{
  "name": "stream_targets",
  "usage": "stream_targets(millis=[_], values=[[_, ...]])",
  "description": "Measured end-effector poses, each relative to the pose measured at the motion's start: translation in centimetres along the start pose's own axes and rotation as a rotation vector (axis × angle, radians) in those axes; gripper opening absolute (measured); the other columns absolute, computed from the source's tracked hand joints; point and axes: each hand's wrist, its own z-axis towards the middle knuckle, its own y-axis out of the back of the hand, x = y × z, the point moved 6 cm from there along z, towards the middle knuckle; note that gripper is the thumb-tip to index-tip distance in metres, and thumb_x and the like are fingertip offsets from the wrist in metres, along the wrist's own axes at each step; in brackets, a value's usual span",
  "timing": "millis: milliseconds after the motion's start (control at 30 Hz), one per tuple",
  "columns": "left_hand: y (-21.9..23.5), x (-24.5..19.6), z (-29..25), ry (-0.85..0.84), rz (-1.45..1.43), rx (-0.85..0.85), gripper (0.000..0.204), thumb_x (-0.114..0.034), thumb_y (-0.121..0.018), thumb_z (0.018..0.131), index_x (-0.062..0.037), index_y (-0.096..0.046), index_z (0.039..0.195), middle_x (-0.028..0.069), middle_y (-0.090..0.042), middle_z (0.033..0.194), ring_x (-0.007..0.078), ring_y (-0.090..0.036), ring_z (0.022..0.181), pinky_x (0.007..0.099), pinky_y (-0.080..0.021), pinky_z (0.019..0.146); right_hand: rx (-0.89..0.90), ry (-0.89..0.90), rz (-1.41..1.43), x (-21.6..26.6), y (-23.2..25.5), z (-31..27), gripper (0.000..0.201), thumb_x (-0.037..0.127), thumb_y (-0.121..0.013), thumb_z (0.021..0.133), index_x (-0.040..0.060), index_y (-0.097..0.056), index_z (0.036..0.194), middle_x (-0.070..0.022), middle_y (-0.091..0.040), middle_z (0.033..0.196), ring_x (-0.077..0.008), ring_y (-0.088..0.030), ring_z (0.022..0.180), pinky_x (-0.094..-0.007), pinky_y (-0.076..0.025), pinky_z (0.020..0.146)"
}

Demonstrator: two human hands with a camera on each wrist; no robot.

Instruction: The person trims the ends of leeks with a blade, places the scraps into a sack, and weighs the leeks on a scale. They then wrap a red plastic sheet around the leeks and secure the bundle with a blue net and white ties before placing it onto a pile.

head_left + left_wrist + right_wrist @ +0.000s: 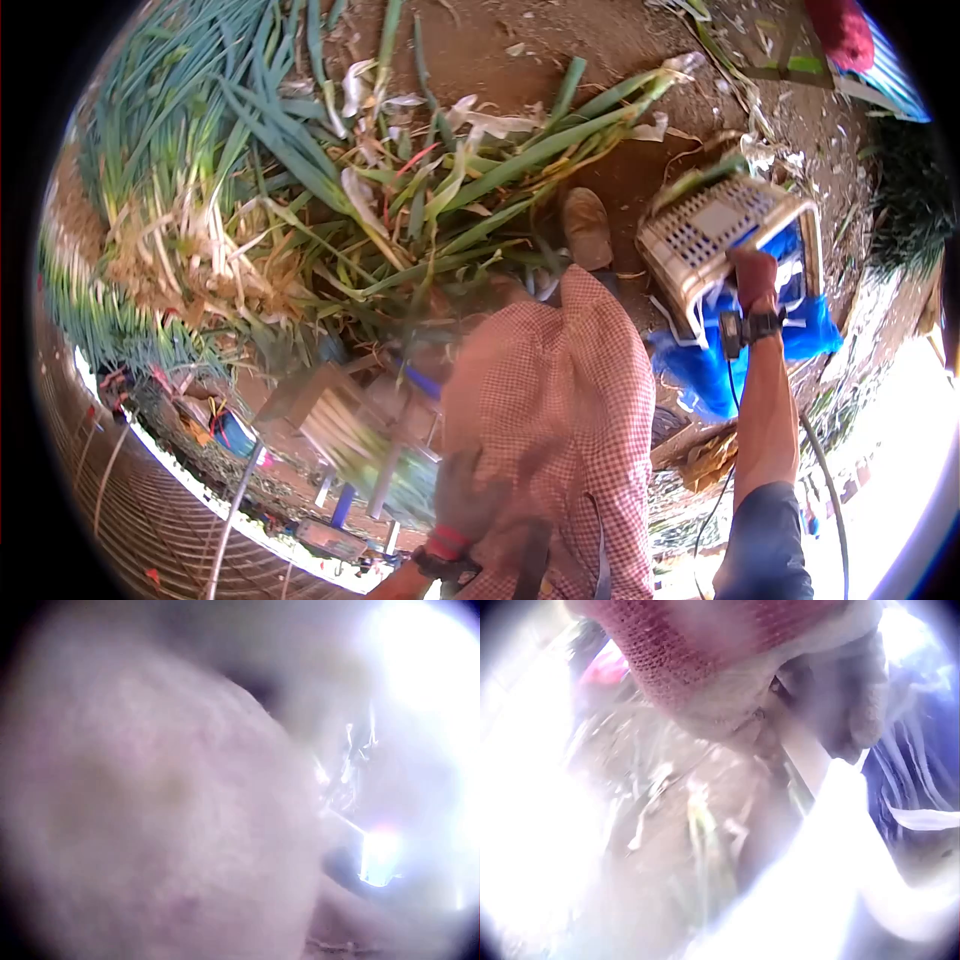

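My right hand (755, 278), in a red knit glove, grips the edge of a pale plastic crate (690, 232) with a slotted side. In the right wrist view the fingers (866, 712) curl round the whitish crate rim (810, 761). The crate stands tilted on the ground, and a blue plastic sheet (700, 365) spills out from it. My left hand (468, 500), gloved and blurred, hangs loosely in front of a red-checked cloth (560, 390) over my body, holding nothing visible. The left wrist view is mostly a blurred pale surface (172, 802).
A big heap of green onions (190, 140) lies to the left, with loose stalks (560, 150) scattered ahead over brown soil (480, 50). Beside my shoe (586, 228) lie more leaves. A stand with bundled stalks (345, 430) is at lower left. A cable (825, 480) runs past my right arm.
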Motion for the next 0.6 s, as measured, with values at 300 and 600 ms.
stream_targets(millis=[300,600], values=[[-2.5,5.2,-4.2,0.105,-0.169,-0.080,0.069,-0.022,-0.081,0.079,0.0017,-0.054,0.137,0.0219,-0.060,0.123,0.0379,-0.057,0.115,0.0444,-0.046,0.101,-0.159,0.316,-0.138,29.6,19.8,19.9,0.015,0.014,-0.066,0.085,0.0106,-0.078,0.092,-0.0209,-0.073,0.088,-0.0336,-0.074,0.088,-0.0406,-0.060,0.077],[-5.8,7.5,-6.2,0.149,-0.426,-0.244,0.067,-0.018,-0.081,0.078,-0.0009,-0.055,0.137,0.0189,-0.060,0.126,0.0351,-0.057,0.116,0.0453,-0.045,0.102,0.025,0.158,0.691,48.5,24.0,16.2,0.039,0.026,-0.063,0.089,-0.0038,-0.060,0.113,-0.0262,-0.068,0.112,-0.0428,-0.067,0.106,-0.0482,-0.054,0.094]])
